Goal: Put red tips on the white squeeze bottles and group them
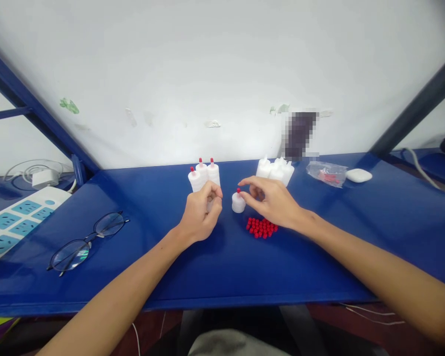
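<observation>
A small white bottle (pixel 238 203) with a red cap (pixel 239 190) stands upright between my hands. My right hand (pixel 272 200) is at its top, thumb and index finger apart on either side of the cap; contact is hard to tell. My left hand (pixel 202 212) is closed, thumb against curled fingers. A whitish patch shows inside its grip, but I cannot make out what it is. Just behind that hand stand several red-capped white bottles (pixel 213 173), partly hidden. Loose red caps (pixel 261 227) lie in a cluster below my right hand.
White bottles with bare nozzles (pixel 276 169) stand behind my right hand. Further right lie a clear plastic bag (pixel 326 173) with red pieces and a white rounded case (pixel 359 175). Glasses (pixel 85 242) and a power strip (pixel 18 222) are on the left of the blue table (pixel 193 277).
</observation>
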The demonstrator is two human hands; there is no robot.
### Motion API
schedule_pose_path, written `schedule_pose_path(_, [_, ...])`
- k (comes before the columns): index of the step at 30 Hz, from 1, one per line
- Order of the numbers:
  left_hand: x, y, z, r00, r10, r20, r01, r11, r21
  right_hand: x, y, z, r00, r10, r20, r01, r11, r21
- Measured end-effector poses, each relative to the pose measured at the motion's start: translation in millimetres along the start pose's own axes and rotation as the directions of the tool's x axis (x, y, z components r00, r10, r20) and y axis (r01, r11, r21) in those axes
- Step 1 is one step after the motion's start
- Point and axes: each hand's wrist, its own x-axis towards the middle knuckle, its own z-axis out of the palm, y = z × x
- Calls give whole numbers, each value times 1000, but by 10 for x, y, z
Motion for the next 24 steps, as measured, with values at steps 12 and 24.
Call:
schedule_pose_path(12, [27,-3,11,976,190,108,-205,966,154,-36,56,-212,852,-49,521,60,998,-5])
schedule_pose_path(24, [12,-38,-1,981,65,185,-96,982,163,-29,82,-249,819,-9,573,12,1000,-2])
